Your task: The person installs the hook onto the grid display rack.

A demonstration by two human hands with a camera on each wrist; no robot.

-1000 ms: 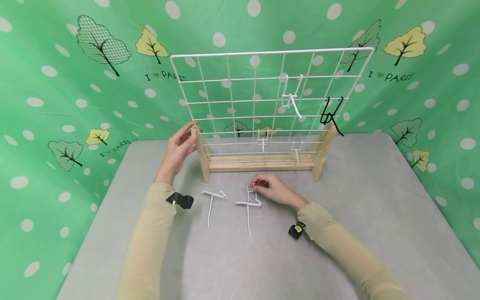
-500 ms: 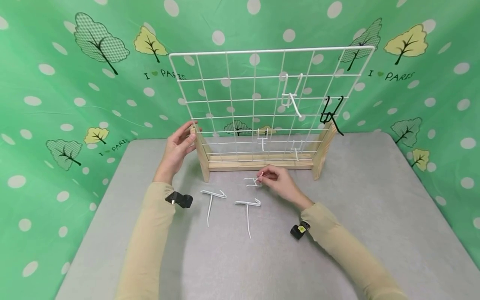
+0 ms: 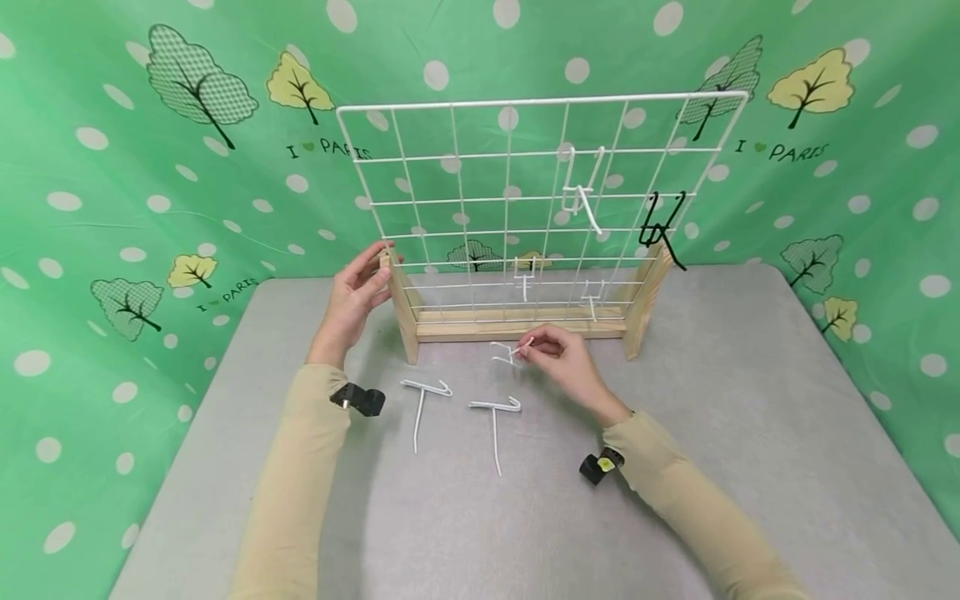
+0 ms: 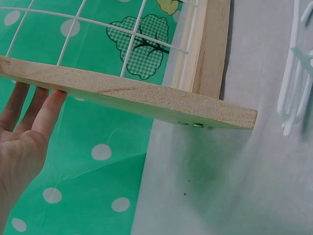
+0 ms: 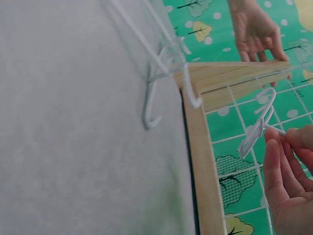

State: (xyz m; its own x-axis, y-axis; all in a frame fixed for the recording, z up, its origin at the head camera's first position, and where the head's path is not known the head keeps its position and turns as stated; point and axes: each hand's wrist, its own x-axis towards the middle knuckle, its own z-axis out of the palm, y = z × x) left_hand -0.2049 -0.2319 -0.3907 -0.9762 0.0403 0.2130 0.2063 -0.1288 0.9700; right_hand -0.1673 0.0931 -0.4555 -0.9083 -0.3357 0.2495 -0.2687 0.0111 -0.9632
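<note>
My left hand (image 3: 352, 302) holds the upper end of the left wooden side post (image 3: 405, 312) of an upright white wire grid rack (image 3: 506, 200). In the left wrist view its fingers (image 4: 48, 115) lie against the post's outer face. My right hand (image 3: 566, 362) pinches a small white wire hook (image 3: 504, 352) by its prong, between thumb and fingertips. In the right wrist view this hook's curved ends point away from the hand (image 5: 293, 171), apart from the grid. Two larger white hooks, a left one (image 3: 422, 412) and a right one (image 3: 495, 433), lie on the table.
On the grid hang a large white hook (image 3: 581, 196), a black hook (image 3: 658, 229) and two small white hooks (image 3: 525, 283). A wooden crossbar (image 3: 517, 333) joins the posts at the bottom. Green patterned cloth (image 3: 225, 192) backs the grey table (image 3: 712, 375).
My right hand has lifted the small hook off the larger right-hand hook, raised it toward the rack's base and turned it. My left hand stays on the post.
</note>
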